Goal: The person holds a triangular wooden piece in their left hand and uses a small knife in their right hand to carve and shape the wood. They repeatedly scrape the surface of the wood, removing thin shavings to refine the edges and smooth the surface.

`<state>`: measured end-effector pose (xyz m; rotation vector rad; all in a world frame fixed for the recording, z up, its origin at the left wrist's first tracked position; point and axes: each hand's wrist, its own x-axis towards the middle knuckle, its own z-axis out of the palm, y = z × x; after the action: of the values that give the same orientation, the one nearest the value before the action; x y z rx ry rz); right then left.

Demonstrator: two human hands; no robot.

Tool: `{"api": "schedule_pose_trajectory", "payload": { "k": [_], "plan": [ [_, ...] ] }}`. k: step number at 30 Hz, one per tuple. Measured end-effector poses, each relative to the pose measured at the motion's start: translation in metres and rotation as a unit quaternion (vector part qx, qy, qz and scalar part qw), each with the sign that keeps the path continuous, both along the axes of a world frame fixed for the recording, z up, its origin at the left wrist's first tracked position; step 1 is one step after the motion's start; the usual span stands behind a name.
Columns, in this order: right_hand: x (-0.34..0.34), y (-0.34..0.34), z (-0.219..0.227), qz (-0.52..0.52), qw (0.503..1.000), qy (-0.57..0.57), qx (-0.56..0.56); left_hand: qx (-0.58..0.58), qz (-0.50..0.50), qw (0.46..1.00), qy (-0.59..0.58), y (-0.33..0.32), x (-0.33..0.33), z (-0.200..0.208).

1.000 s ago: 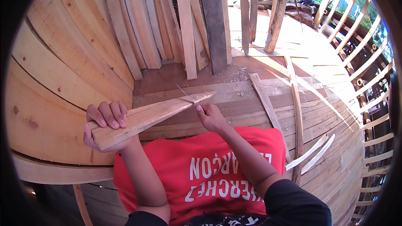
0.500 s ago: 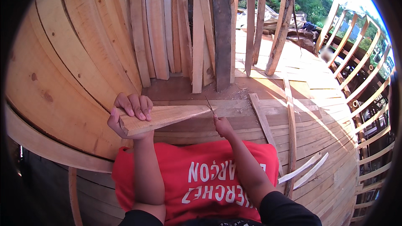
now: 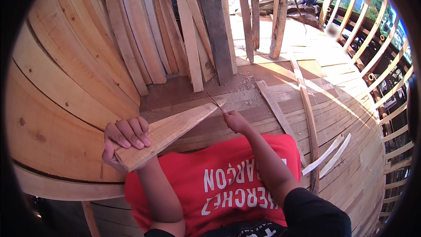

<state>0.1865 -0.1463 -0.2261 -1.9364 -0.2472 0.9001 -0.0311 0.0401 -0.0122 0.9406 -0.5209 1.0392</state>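
My left hand [image 3: 127,140] is wrapped around the broad end of a tapered wooden piece [image 3: 169,134], fingers over its top face. The piece slants up to the right and narrows to a point. In my closed right hand [image 3: 235,121] is a knife [image 3: 214,101], its thin dark blade seen nearly edge-on. The blade crosses the wood close to its narrow tip; whether it bites into the wood I cannot tell. The knife's handle is hidden inside my fist.
Curved planks [image 3: 66,74] form a wall at the left. Upright boards [image 3: 131,30] and a dark post [image 3: 215,30] stand ahead. Loose strips [image 3: 303,101] and pale curved offcuts [image 3: 326,156] lie on the plank floor [image 3: 351,184]. Red cloth [image 3: 188,162] covers my lap.
The view has turned, so the surroundings appear tilted. The wooden piece's narrow end now points more upward, and its broad end sits lower. Both hands keep their holds.
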Motion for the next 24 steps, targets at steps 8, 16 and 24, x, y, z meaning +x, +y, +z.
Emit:
{"api": "schedule_pose_trajectory", "payload": {
  "k": [8, 16, 24],
  "plan": [
    [0.011, -0.023, -0.004, -0.016, 0.996, 0.087, 0.016, -0.019, -0.081, 0.997, -0.005, 0.006, 0.03, -0.031],
    [0.005, -0.01, -0.013, -0.063, 0.993, 0.078, 0.056, -0.062, -0.048, 0.997, 0.017, 0.017, 0.031, -0.039],
    [-0.01, 0.0, -0.019, -0.083, 0.996, -0.019, 0.029, -0.054, -0.024, 0.998, 0.039, 0.005, 0.022, -0.012]
  ]
}}
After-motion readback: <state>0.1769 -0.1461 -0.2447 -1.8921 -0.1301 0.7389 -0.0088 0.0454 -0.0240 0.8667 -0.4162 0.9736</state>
